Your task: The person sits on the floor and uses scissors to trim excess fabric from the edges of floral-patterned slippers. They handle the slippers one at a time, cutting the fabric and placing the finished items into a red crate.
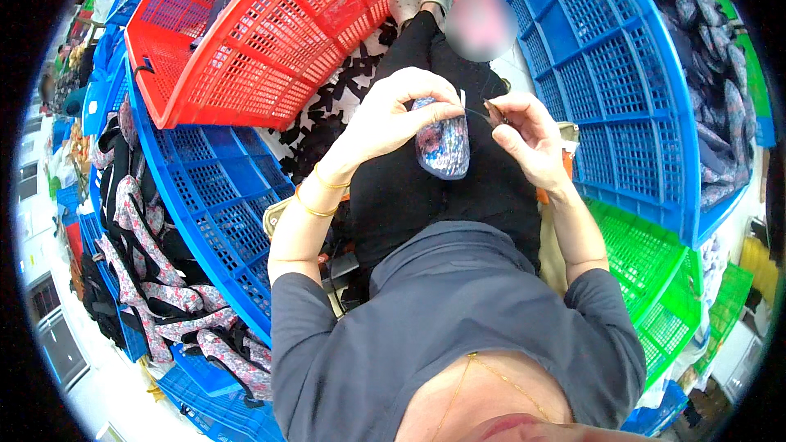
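My left hand (422,110) pinches the upper end of a blue, pink and white floral fabric piece (444,151), whose rounded end hangs down over my lap. A small white edge shows beside the left fingertips. To its right, my right hand (528,135) is closed, thumb and fingers together, on a small dark brown object (494,113) too small to name. A thin dark line like a thread runs between the two hands. The hands are apart from each other, above my black trousers (483,164).
A red crate (246,49) leans ahead on the left, over dark scraps (327,106) on the floor. Blue crates (217,196) with floral and black pieces (176,299) stand left. Another blue crate (598,74) rises at right, near a green crate (639,254).
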